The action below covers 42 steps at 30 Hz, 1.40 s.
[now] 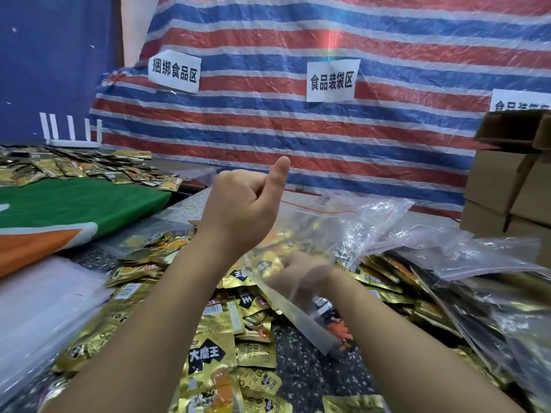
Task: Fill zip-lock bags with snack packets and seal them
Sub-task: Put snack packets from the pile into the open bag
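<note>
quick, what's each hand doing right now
Left hand: holds up the edge of the clear zip-lock bag, thumb raised.
Right hand: inside that bag; cannot tell whether it holds anything.

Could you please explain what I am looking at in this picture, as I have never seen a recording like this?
There is no machine here: a person wears a camera on the head, looking down at their own two bare arms. The left hand holds up the rim of a clear zip-lock bag, thumb raised. The right hand is reaching inside the bag, seen through the plastic; whether it holds a packet is unclear. Gold snack packets lie heaped on the speckled table, with more clear bags to the right and cardboard boxes behind them. Paper signs hang on a striped tarp.
</note>
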Motion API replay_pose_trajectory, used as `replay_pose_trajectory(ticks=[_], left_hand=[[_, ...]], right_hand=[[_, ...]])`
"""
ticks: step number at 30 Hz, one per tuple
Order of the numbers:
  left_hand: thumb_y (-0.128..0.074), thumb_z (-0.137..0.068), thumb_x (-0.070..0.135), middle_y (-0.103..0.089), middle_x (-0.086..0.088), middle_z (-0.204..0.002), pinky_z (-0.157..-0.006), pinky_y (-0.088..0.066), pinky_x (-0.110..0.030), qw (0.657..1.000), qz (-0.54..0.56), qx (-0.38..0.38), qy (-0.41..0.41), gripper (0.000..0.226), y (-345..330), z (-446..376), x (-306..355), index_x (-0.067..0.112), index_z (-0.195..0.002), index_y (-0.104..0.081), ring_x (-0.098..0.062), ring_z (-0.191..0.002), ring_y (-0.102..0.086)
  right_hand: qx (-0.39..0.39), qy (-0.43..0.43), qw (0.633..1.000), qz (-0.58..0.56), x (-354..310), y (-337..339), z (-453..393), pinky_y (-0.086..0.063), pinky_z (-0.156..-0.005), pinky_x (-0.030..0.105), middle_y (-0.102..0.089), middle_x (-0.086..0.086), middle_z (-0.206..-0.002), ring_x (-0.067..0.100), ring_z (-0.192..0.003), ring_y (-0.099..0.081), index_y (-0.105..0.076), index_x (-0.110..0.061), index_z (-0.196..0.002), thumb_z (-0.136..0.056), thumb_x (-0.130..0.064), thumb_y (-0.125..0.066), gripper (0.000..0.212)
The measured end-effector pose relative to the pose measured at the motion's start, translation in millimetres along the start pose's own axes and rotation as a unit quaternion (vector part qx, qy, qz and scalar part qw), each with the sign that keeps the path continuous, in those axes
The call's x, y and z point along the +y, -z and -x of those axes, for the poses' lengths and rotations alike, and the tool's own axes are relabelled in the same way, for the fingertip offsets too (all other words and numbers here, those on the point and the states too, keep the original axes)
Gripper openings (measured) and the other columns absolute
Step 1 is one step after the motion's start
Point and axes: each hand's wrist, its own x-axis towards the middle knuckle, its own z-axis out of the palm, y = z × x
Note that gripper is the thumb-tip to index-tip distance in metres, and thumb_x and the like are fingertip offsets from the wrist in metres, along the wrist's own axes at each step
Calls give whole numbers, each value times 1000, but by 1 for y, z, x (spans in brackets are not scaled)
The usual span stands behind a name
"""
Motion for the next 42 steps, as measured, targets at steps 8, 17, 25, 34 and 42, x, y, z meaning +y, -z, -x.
replay_pose_trajectory(ticks=[8,17,25,34,42], left_hand=[[-44,-99,45,-26,8,-35,-39,-17,-19,998,48,-28,25,66,-5,2,5,17,-42,-27,-8,-32,-23],[-42,-94,52,-25,12,-38,-39,-17,-15,988,72,-129,38,60,-18,12,14,20,-45,-30,-6,-34,-21],[-41,-97,55,-26,8,-42,-41,-17,-20,985,79,-150,28,71,-28,17,13,5,-47,-28,-6,-38,-22],[-39,-91,60,-32,-24,-46,-42,-21,-40,985,127,-113,40,79,-26,15,21,-8,-51,-35,-29,-40,-27],[-40,-99,43,-41,-22,-49,-45,-25,-38,994,73,-80,13,67,-27,16,20,-7,-55,-43,-22,-43,-33]], right_hand=[[147,57,919,-362,19,45,39,-59,-61,31,-74,11,-92,20,-76,-74,-67,4,-107,-88,-17,-74,29],[220,201,680,-670,2,96,140,-62,-82,36,-73,15,-112,24,-101,-72,-58,-4,-128,-89,-17,-60,41],[208,295,740,-567,-12,93,170,-59,-75,29,-73,11,-111,23,-98,-73,-58,-6,-124,-84,-18,-64,43],[213,329,861,-325,-15,90,178,-60,-84,36,-75,10,-106,28,-101,-72,-63,-8,-114,-78,-14,-68,37],[181,286,932,-127,-16,88,183,-56,-75,20,-75,-1,-105,13,-96,-72,-66,-14,-113,-83,-7,-72,32]])
